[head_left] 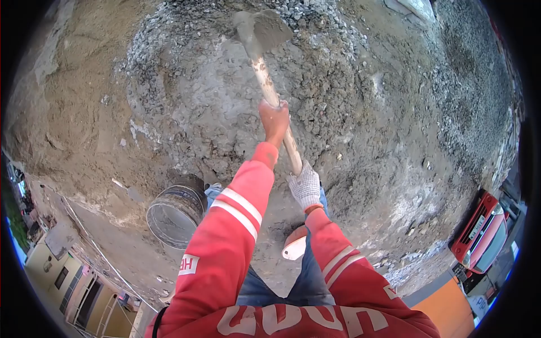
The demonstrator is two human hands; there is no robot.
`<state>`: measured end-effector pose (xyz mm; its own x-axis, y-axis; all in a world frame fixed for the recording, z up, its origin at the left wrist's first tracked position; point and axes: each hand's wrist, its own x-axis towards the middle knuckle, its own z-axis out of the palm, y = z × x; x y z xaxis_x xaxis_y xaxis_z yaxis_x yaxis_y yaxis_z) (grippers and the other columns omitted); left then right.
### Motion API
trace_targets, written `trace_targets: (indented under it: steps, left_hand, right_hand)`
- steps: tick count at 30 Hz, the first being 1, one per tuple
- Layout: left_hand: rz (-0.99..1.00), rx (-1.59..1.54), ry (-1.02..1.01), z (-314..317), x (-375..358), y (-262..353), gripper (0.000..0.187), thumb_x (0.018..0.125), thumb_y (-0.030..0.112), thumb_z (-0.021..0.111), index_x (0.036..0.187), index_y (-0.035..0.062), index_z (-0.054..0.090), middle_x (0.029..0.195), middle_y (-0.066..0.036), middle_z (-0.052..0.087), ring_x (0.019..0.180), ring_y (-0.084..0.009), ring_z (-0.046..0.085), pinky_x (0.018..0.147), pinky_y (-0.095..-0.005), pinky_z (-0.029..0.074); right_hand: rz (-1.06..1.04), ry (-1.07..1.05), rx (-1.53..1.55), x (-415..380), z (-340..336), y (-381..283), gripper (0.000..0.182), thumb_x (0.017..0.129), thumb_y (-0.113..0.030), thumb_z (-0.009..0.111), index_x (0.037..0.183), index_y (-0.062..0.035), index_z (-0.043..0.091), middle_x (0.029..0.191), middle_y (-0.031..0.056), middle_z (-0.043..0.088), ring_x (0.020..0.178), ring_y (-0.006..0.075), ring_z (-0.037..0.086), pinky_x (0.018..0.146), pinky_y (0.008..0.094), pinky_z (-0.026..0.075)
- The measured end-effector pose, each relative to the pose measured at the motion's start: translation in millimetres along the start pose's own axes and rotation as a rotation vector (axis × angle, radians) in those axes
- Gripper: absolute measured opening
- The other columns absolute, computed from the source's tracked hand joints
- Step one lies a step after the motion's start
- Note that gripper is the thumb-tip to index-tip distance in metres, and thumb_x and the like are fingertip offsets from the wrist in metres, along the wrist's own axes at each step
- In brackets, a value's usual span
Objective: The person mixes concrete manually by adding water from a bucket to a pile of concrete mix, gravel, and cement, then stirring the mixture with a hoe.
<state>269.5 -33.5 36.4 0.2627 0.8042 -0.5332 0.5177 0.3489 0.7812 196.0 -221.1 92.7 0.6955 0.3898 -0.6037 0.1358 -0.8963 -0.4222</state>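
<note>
A hoe (266,79) with a pale wooden handle reaches away from me, its blade (273,30) coated in grey wet cement. The blade rests at or just over the heap of gravel and cement mix (225,79). My left hand (275,121), bare, is closed around the middle of the handle. Nearer my body, my right hand (306,186) in a whitish knit glove grips the handle's lower end. A cement-smeared bucket (176,217) stands by my left leg. Between my legs shows a white and orange-brown object (295,243), partly hidden by my right leg.
Grey gravel (473,96) is piled at the right, and brown sandy soil (79,112) slopes at the left. A small pale tool-like piece (120,184) lies left of the bucket. A red vehicle (480,234) is at the far right, buildings (73,287) at the lower left.
</note>
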Motion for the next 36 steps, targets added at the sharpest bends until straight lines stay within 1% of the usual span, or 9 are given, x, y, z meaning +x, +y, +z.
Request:
trace_targets:
  steps: [1, 7, 12, 19, 22, 27, 30, 33, 36]
  left_hand:
    - [0.049, 0.042, -0.032, 24.8, 19.6, -23.7, 0.033, 0.079, 0.012, 0.068, 0.100, -0.0077, 0.053, 0.085, -0.027, 0.064, 0.077, -0.0379, 0.066, 0.068, -0.0427, 0.051]
    - [-0.228, 0.482, -0.233, 44.6, -107.1, -109.8, 0.047, 0.073, 0.015, 0.070, 0.112, -0.0053, 0.052, 0.107, -0.030, 0.061, 0.105, -0.0438, 0.058, 0.090, -0.0466, 0.048]
    - [-0.234, 0.410, -0.077, 9.5, -189.7, -106.3, 0.046, 0.074, 0.014, 0.069, 0.111, -0.0065, 0.051, 0.102, -0.029, 0.062, 0.097, -0.0436, 0.060, 0.086, -0.0461, 0.048]
    - [0.061, 0.033, 0.168, -63.2, -215.4, -15.4, 0.037, 0.082, 0.013, 0.065, 0.113, -0.0018, 0.054, 0.091, -0.021, 0.066, 0.081, -0.0342, 0.067, 0.077, -0.0408, 0.051]
    - [-0.066, -0.090, 0.129, -127.9, -223.0, -34.2, 0.041, 0.083, 0.020, 0.066, 0.115, -0.0018, 0.052, 0.092, -0.019, 0.065, 0.083, -0.0309, 0.065, 0.080, -0.0402, 0.049]
    - [-0.296, 0.025, 0.684, -250.5, -245.6, -192.0, 0.035, 0.083, 0.007, 0.063, 0.116, 0.0031, 0.053, 0.095, -0.014, 0.067, 0.081, -0.0234, 0.067, 0.074, -0.0353, 0.051]
    - [-0.528, -0.054, 1.035, -348.7, -259.6, -279.6, 0.043, 0.083, 0.010, 0.065, 0.121, 0.0008, 0.048, 0.092, -0.014, 0.066, 0.075, -0.0200, 0.064, 0.069, -0.0321, 0.050]
    - [-0.758, 0.044, 1.228, -432.6, -264.5, -356.4, 0.054, 0.083, 0.013, 0.067, 0.129, 0.0012, 0.042, 0.095, -0.014, 0.065, 0.081, -0.0189, 0.061, 0.069, -0.0312, 0.048]
    - [-0.763, -0.103, 1.172, -490.7, -255.4, -387.7, 0.060, 0.083, 0.016, 0.068, 0.133, 0.0018, 0.039, 0.099, -0.015, 0.065, 0.084, -0.0196, 0.060, 0.072, -0.0317, 0.048]
  right_hand:
    - [0.029, 0.012, 0.054, 13.2, 2.0, 4.8, 0.050, 0.072, -0.027, 0.071, 0.111, 0.0008, 0.055, 0.093, 0.0263, 0.064, 0.089, 0.0417, 0.062, 0.077, 0.0466, 0.051]
    - [0.335, -0.194, 0.356, -91.7, 29.9, 90.0, 0.042, 0.074, -0.023, 0.069, 0.105, 0.0035, 0.058, 0.096, 0.0247, 0.064, 0.094, 0.0403, 0.062, 0.080, 0.0456, 0.050]
    - [0.116, -0.177, 0.286, -156.7, -3.2, 121.1, 0.035, 0.071, -0.023, 0.072, 0.095, 0.0015, 0.062, 0.082, 0.0184, 0.066, 0.079, 0.0324, 0.066, 0.070, 0.0408, 0.051]
    - [-0.122, -0.161, -0.020, -131.2, -74.5, 95.5, 0.048, 0.068, -0.018, 0.074, 0.107, 0.0027, 0.056, 0.089, 0.0248, 0.065, 0.084, 0.0408, 0.064, 0.074, 0.0437, 0.050]
    - [-0.065, -0.277, -0.164, -107.7, -129.2, 46.9, 0.051, 0.068, -0.016, 0.074, 0.111, 0.0033, 0.054, 0.094, 0.0264, 0.064, 0.088, 0.0418, 0.063, 0.075, 0.0437, 0.050]
    - [-0.386, -0.243, -0.551, -51.8, -158.9, 38.9, 0.057, 0.070, -0.016, 0.074, 0.119, -0.0003, 0.051, 0.095, 0.0233, 0.065, 0.087, 0.0406, 0.064, 0.076, 0.0451, 0.050]
    - [-0.226, -0.207, -0.927, -64.8, -135.4, -42.2, 0.058, 0.065, -0.011, 0.075, 0.116, -0.0009, 0.050, 0.099, 0.0198, 0.062, 0.091, 0.0363, 0.062, 0.079, 0.0439, 0.050]
    - [-0.792, 0.124, -1.005, -79.8, -96.7, -83.0, 0.055, 0.066, -0.017, 0.078, 0.112, -0.0033, 0.052, 0.100, 0.0196, 0.062, 0.093, 0.0340, 0.063, 0.077, 0.0416, 0.050]
    - [-0.640, -0.092, -0.662, -87.6, -12.4, -134.9, 0.040, 0.066, -0.011, 0.075, 0.101, -0.0026, 0.057, 0.094, 0.0118, 0.063, 0.086, 0.0266, 0.063, 0.075, 0.0364, 0.051]
